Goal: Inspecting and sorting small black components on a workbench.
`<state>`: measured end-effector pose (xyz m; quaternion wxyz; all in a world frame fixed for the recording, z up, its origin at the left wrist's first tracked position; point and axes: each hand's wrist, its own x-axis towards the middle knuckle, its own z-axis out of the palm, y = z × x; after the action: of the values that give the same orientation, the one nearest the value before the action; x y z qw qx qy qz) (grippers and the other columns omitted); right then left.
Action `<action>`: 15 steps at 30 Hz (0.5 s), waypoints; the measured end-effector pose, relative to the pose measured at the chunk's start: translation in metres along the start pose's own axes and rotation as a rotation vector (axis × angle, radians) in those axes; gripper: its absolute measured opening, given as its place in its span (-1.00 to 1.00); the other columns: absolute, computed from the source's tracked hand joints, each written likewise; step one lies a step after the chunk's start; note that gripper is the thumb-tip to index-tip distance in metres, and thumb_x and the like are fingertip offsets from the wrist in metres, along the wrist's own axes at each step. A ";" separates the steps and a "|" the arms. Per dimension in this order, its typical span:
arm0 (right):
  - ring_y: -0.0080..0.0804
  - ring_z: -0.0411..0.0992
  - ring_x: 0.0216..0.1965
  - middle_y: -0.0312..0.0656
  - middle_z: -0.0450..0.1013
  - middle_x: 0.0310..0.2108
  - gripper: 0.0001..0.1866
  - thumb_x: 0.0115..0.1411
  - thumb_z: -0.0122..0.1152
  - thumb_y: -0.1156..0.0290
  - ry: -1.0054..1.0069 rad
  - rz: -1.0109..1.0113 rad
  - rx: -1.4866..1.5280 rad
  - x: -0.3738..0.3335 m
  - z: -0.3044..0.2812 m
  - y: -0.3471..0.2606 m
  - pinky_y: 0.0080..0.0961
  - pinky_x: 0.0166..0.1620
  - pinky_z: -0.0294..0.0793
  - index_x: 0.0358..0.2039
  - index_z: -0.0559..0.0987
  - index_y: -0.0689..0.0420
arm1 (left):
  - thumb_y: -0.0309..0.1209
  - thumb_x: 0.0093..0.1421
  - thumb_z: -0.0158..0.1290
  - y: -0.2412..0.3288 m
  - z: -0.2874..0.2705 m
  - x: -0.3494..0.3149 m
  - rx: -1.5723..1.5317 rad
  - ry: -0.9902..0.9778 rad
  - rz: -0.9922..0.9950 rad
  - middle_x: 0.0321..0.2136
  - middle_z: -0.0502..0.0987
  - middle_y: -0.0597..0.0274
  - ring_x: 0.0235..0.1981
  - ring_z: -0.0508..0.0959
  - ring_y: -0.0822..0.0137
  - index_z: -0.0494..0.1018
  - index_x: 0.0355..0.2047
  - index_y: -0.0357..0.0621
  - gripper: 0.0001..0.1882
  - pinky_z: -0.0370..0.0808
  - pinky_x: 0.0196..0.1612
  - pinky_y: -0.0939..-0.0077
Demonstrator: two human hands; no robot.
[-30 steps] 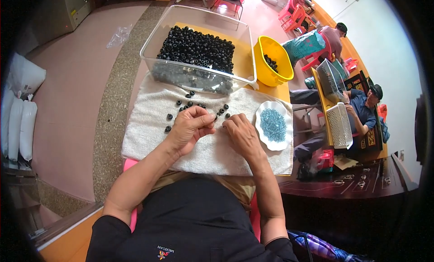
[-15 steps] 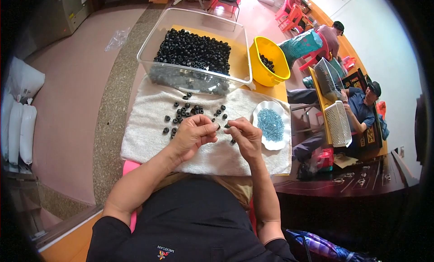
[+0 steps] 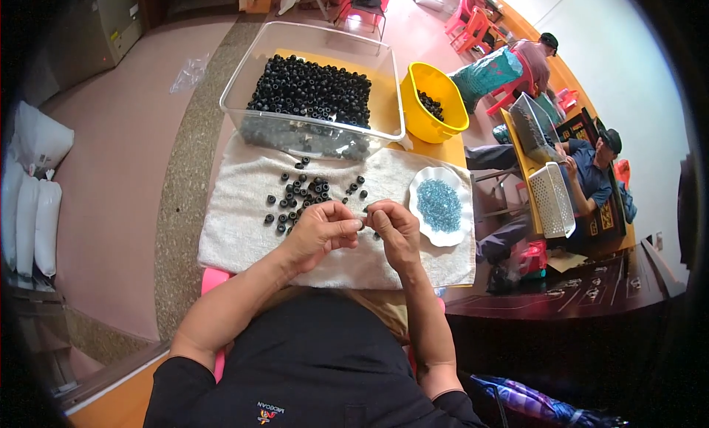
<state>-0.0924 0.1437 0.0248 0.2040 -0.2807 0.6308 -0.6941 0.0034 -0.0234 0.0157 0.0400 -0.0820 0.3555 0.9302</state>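
Over a white towel [image 3: 236, 240] my two hands are almost fingertip to fingertip. My left hand [image 3: 323, 234] is closed in a pinch of thumb and forefinger; whatever it grips is too small and hidden to make out. My right hand [image 3: 396, 230] is pinched too, with the dark edge of a small black round part [image 3: 367, 209] showing at its fingertips. Just beyond the left hand, several loose black hollow parts [image 3: 290, 193] lie scattered on the towel. Right of the right hand stands a white scalloped dish [image 3: 443, 237] of small clear bluish pieces [image 3: 440, 205].
Behind the towel stands a clear plastic bin [image 3: 235, 88] with a heap of black parts [image 3: 310, 88]. A yellow tub [image 3: 441, 131] with more of them is beside it. At the right, a person [image 3: 591, 169] sits by a white perforated basket [image 3: 552, 203]. White sacks [image 3: 37, 221] stand at left.
My hands have come closer together, the right one shifting a little left. Both remain pinched. The whole view has shifted slightly.
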 end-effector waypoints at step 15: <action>-0.35 0.49 -0.10 -0.08 0.56 -0.23 -0.92 0.15 0.28 0.62 0.012 -0.139 0.093 -0.005 0.008 0.007 -0.46 0.00 0.49 -0.31 0.61 0.28 | -0.50 0.21 0.14 -0.001 0.003 -0.003 -0.005 -0.155 -0.172 -0.33 0.54 0.32 -0.35 0.57 0.48 0.48 -0.07 -0.25 -0.72 0.61 -0.18 0.47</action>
<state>-0.0843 0.1398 0.0175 0.1643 -0.3099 0.5779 -0.7369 0.0058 -0.0210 0.0176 0.1471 -0.0400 0.3404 0.9278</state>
